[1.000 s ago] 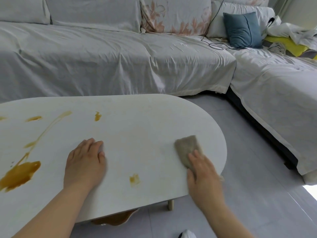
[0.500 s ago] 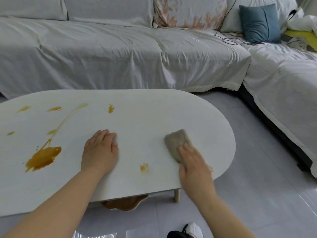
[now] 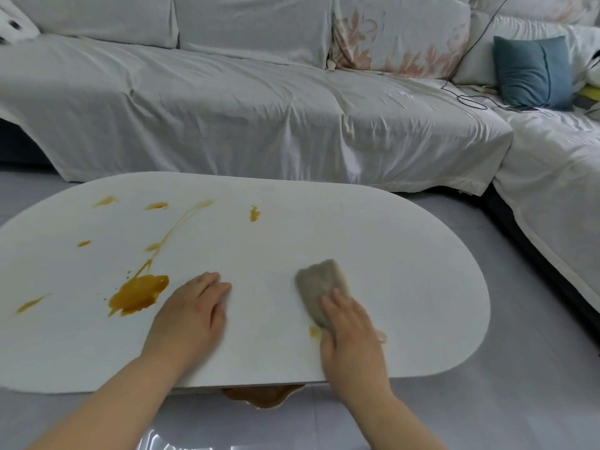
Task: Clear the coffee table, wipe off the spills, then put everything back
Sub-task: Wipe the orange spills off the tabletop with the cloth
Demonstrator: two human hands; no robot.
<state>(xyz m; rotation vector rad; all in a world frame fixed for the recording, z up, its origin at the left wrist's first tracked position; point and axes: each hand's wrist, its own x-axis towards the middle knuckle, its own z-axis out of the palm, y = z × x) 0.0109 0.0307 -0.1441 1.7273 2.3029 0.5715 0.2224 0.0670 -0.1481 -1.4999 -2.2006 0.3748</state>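
A sofa (image 3: 227,108) under a creased white cover fills the space beyond the far edge and turns along the right side. In front of it stands the bench (image 3: 324,228), a white oval top with rounded left and right ends, on a grey tiled floor (image 3: 487,417). On the sofa lie a floral cushion (image 3: 399,37), a blue cushion (image 3: 532,73) and a thin black cable (image 3: 467,99). The left hand (image 3: 191,316) rests palm down on the bench near the middle of the near edge, fingers straight and close together, holding nothing. The right hand (image 3: 352,332) lies toward the right end, close to the near edge, with straight fingers pressed flat on the near part of the cloth (image 3: 319,284). The cloth is a grey-brown, fuzzy, folded pad, roughly rectangular, lying flat on the bench with its far end free of the fingers. The largest spill (image 3: 139,293) is a glossy amber puddle just beside the left hand's fingers, on their left. A thin amber streak (image 3: 181,222) runs from it toward the far edge. Smaller amber marks sit across the left half: a smear (image 3: 32,303) near the left end, two dashes (image 3: 156,206) near the far edge and a drop (image 3: 254,213) toward the middle. A faint amber stain (image 3: 313,331) touches the cloth's near left corner, beside the right thumb. A brown shape (image 3: 263,397) shows under the near edge; what it is cannot be told.
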